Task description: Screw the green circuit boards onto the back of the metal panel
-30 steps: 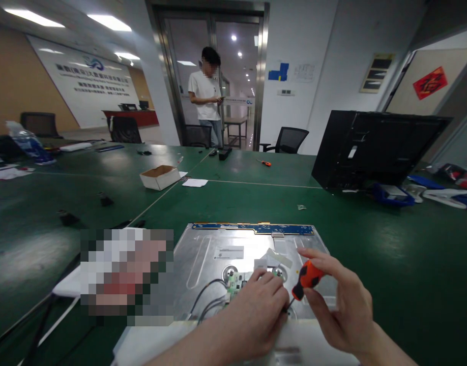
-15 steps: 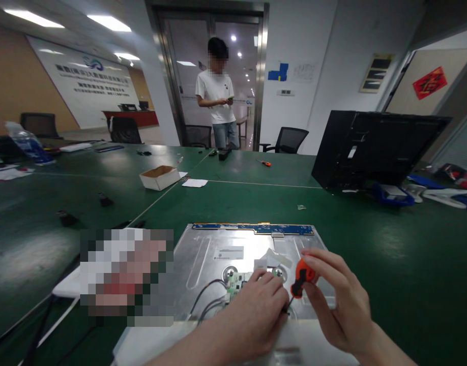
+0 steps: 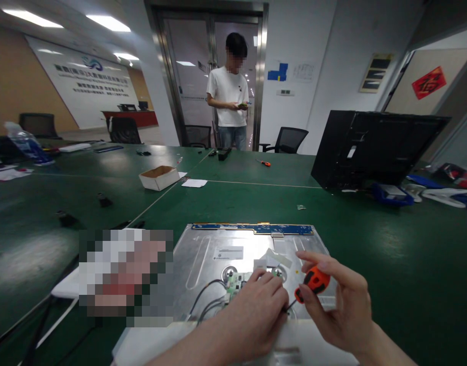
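Observation:
A metal display panel (image 3: pixel 203 259) lies flat in front of me, with a blue circuit strip (image 3: pixel 287 230) along its far edge. Near its middle a small green circuit board (image 3: pixel 237 281) has black cables (image 3: pixel 207 295) running off to the left. My left hand (image 3: pixel 256 307) lies over that board with curled fingers; whatever is under them is hidden. Between thumb and fingers, my right hand (image 3: pixel 344 300) grips the orange and black handle of a screwdriver (image 3: pixel 315 280). Its shaft slants down left to the left hand's fingertips, where the tip is hidden.
A black monitor (image 3: pixel 371 147) stands at the right behind a blue tray (image 3: pixel 392 195). Farther back are an open white box (image 3: pixel 159 179) and another orange screwdriver (image 3: pixel 264 163). A blurred-out item (image 3: pixel 126 274) lies at left. A person (image 3: pixel 229 96) stands beyond the table.
The screwdriver handle in my right hand has tilted over to the right and turned, its shaft now lying lower. My left hand stays put. The person behind the table has shifted right.

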Action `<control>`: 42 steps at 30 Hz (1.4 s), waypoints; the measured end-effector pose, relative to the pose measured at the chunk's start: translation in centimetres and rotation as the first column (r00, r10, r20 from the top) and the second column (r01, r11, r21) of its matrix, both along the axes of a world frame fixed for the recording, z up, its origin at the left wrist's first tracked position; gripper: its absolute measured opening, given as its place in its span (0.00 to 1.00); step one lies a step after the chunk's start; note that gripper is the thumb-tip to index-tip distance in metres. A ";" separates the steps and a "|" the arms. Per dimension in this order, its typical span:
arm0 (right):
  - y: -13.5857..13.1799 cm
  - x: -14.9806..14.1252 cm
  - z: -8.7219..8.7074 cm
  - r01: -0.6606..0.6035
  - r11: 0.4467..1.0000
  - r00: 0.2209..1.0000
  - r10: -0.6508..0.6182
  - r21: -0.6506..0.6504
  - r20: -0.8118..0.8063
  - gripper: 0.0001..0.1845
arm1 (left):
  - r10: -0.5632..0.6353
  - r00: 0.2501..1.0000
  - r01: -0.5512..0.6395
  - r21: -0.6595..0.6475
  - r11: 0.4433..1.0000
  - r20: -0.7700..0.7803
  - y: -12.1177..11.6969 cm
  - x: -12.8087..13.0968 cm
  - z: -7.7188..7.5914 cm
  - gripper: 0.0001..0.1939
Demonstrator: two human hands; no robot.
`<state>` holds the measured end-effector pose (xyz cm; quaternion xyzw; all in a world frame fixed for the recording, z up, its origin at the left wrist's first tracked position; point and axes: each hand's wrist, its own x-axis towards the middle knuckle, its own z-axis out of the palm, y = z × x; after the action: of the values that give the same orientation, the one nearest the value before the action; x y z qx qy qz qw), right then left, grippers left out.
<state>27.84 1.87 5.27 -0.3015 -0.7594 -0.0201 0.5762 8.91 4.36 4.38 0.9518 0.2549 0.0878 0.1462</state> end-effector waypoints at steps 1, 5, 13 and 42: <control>0.0 0.0 0.1 0.006 1.000 1.000 -0.007 0.006 0.027 0.30 | -0.001 1.000 0.001 0.003 1.000 0.005 0.0 0.0 -0.1 0.07; -0.2 0.2 0.7 0.073 0.997 0.989 -0.076 0.031 0.131 0.27 | 0.005 1.000 -0.006 0.016 1.000 0.028 0.0 -0.1 -0.3 0.08; 0.0 -0.2 0.5 0.019 1.000 1.000 -0.019 0.012 0.016 0.26 | 0.022 1.000 -0.022 -0.006 1.000 0.005 0.0 0.0 -0.1 0.08; 0.1 -0.1 0.4 0.003 1.000 1.000 -0.003 0.012 -0.016 0.27 | 0.007 1.000 -0.007 -0.004 1.000 0.001 0.0 0.0 -0.1 0.06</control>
<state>27.71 1.93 5.65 -0.2996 -0.7541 -0.0230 0.5840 8.90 4.38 4.30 0.9506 0.2582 0.0881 0.1478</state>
